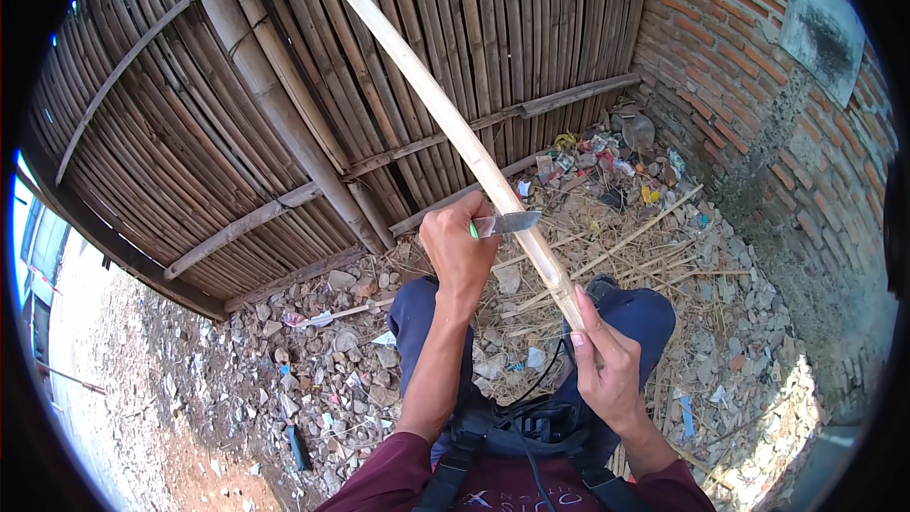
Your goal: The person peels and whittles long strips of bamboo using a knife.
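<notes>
A long pale split length of bamboo (445, 112) slants from the upper left down to my right hand (611, 372). That hand is closed around its lower end, the thumb lying along it. My left hand (457, 246) is a fist around a knife; a bit of green shows at the handle, and the fingers hide the rest. The knife's blade (517, 222) lies crosswise over the bamboo, a little above its hollowed inner face. Whether the edge bites into the bamboo I cannot tell.
Ahead stands a wall of upright bamboo slats (559, 28) with thick poles. A brick wall (730, 66) closes the right side. Stones and rubble (351, 370) cover the ground, with litter and bamboo offcuts (645, 237) beyond my knees. Black straps and a cable hang at my lap.
</notes>
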`<action>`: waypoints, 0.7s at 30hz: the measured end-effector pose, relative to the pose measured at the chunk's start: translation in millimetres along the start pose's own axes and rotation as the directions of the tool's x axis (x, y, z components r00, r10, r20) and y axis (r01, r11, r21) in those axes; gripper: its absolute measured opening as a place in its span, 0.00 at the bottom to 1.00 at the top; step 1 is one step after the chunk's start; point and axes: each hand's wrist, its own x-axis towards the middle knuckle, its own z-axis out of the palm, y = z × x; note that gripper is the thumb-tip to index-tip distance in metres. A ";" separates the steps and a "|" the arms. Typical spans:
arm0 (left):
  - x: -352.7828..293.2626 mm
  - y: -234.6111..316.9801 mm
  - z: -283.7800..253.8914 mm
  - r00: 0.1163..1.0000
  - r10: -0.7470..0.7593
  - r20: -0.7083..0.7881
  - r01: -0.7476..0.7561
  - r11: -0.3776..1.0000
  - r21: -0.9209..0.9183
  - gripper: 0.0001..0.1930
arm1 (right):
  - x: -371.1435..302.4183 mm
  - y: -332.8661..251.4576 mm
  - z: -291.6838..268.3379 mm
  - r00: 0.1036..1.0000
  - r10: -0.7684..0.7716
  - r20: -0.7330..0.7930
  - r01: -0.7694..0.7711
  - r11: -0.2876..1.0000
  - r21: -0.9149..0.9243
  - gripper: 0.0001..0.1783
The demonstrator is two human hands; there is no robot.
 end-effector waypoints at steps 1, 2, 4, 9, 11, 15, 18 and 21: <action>0.9 0.3 0.9 1.000 0.000 -0.002 0.000 1.000 0.000 0.07 | -0.6 -1.5 -0.1 1.000 -0.002 0.001 0.002 1.000 -0.001 0.29; 1.6 0.3 3.1 1.000 0.006 -0.030 -0.006 1.000 0.017 0.08 | -1.5 -3.2 -0.6 1.000 0.010 0.005 -0.010 1.000 -0.007 0.30; 3.7 -1.1 5.9 0.998 0.012 -0.059 -0.010 0.999 0.034 0.09 | -3.2 -4.5 -0.5 1.000 0.022 0.009 -0.022 1.000 -0.015 0.30; 8.5 3.5 8.2 0.994 0.046 -0.100 -0.044 0.999 0.016 0.09 | -6.9 -7.0 -1.9 0.999 0.049 -0.006 -0.049 0.998 -0.027 0.31; 18.4 -0.3 3.3 0.990 -0.002 -0.140 0.006 1.000 0.030 0.08 | -10.9 -5.7 2.7 1.000 0.019 -0.015 -0.019 1.000 -0.013 0.31; 67.5 -46.8 -15.8 0.926 -0.199 -0.320 0.234 0.969 0.077 0.07 | -43.2 -9.6 2.6 0.991 0.100 0.087 -0.102 0.995 0.013 0.30; 93.2 -84.3 -23.9 0.911 -0.170 -0.375 0.264 0.940 0.214 0.06 | -58.2 -5.5 -3.5 0.991 0.099 0.089 -0.100 0.995 0.010 0.29; 98.7 -114.0 -40.1 0.899 -0.283 -0.335 0.360 0.913 0.194 0.10 | -59.1 -5.2 -9.2 0.975 0.162 0.153 -0.161 0.987 -0.013 0.27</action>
